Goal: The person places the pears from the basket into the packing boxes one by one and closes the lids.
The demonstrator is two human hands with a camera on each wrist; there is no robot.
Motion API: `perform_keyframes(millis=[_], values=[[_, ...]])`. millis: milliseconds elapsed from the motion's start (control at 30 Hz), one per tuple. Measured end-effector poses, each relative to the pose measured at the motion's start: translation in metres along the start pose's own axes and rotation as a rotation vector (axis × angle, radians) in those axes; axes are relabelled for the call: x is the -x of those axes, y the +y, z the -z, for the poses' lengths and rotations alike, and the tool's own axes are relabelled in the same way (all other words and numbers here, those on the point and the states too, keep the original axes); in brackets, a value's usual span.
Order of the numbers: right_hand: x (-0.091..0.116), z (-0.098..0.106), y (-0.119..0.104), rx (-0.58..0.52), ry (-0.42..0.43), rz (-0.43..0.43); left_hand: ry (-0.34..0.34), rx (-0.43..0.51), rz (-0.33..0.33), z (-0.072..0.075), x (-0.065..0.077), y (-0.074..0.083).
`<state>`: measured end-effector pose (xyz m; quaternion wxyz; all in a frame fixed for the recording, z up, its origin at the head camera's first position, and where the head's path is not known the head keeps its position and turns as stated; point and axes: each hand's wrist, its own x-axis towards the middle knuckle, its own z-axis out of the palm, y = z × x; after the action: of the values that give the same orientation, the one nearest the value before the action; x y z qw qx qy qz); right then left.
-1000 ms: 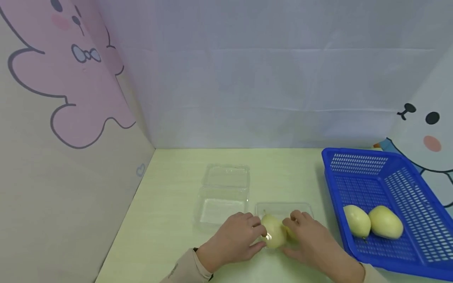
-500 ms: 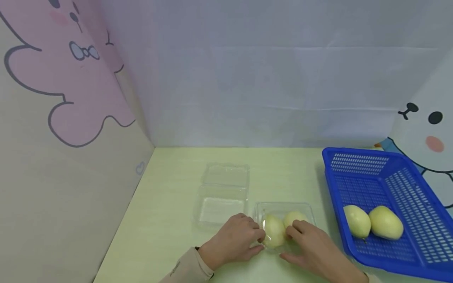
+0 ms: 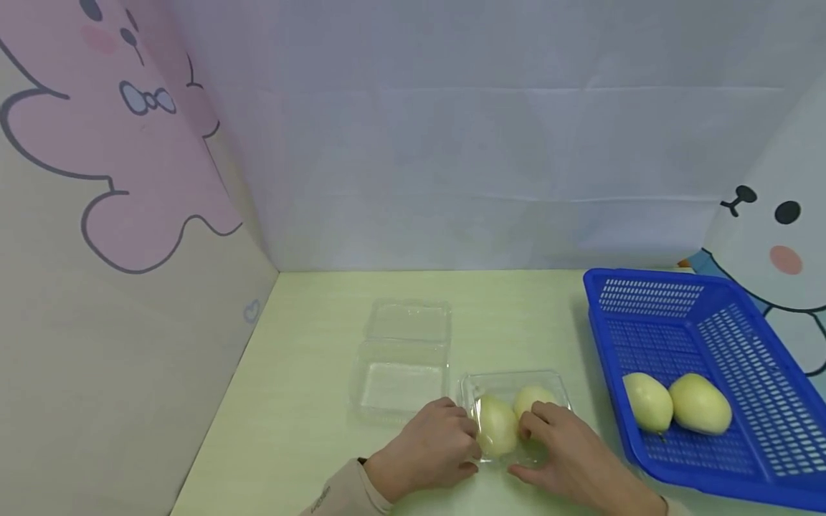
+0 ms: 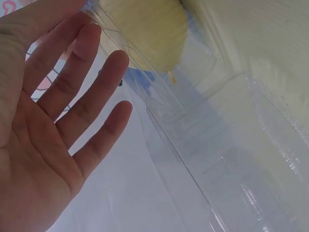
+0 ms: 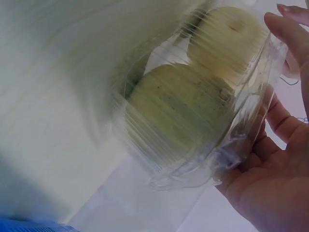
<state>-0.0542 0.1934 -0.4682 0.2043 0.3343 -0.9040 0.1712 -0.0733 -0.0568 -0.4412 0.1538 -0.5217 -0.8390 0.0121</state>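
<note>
Two pale yellow pears sit side by side under the lid of a clear plastic clamshell box (image 3: 513, 375), at the front of the table. The left pear (image 3: 495, 428) is in plain sight, while the right pear (image 3: 530, 398) is partly covered by fingers in the head view. My left hand (image 3: 426, 448) pinches the box's front left edge between thumb and index finger; its other fingers lie loosely spread. My right hand (image 3: 574, 459) grips the front right of the box, fingers bent over the lid and thumb at the front edge.
A second clear clamshell box (image 3: 405, 385) lies unfolded to the left of the filled one, its lid toward the back wall. At the right stands a blue plastic basket (image 3: 606, 358) with two more pears (image 3: 700, 404). Printed fabric walls enclose the table (image 3: 310, 337).
My right hand has drawn back slightly from the pears, leaving the lid lying over both in sight. Both hands have shifted slightly toward me, and the box has turned a little.
</note>
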Motion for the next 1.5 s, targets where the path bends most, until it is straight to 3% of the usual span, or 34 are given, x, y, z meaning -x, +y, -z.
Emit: perform_keyframes(millis=[167, 367, 633, 867, 967, 1067, 1267, 1367, 1500], values=[[0.001, 0.0, -0.001, -0.006, 0.011, -0.021, 0.057, -0.039, -0.008, -0.002, -0.004, 0.003], [0.0, 0.002, -0.003, 0.004, 0.005, -0.043, 0.05, -0.051, 0.011, -0.002, -0.004, 0.005], [-0.006, 0.005, -0.004, 0.022, -0.036, -0.021, 0.014, 0.038, 0.077, 0.002, 0.003, 0.004], [-0.011, 0.01, -0.005, 0.054, -0.078, -0.023, 0.074, 0.092, 0.12, 0.005, 0.013, -0.004], [-0.012, 0.011, -0.006, 0.057, -0.083, -0.023, 0.115, 0.111, 0.18, 0.009, 0.022, -0.012], [-0.012, 0.012, -0.007, 0.055, -0.098, -0.032, 0.111, 0.117, 0.29, 0.014, 0.034, -0.024], [-0.013, 0.011, -0.007, 0.06, -0.096, -0.035, -0.02, 0.079, 0.543, 0.014, 0.06, -0.045], [-0.014, 0.012, -0.007, 0.058, -0.102, -0.037, -0.066, 0.094, 0.603, 0.008, 0.071, -0.048], [-0.015, 0.012, -0.007, 0.049, -0.128, -0.051, -0.095, 0.172, 0.604, 0.0, 0.082, -0.047]])
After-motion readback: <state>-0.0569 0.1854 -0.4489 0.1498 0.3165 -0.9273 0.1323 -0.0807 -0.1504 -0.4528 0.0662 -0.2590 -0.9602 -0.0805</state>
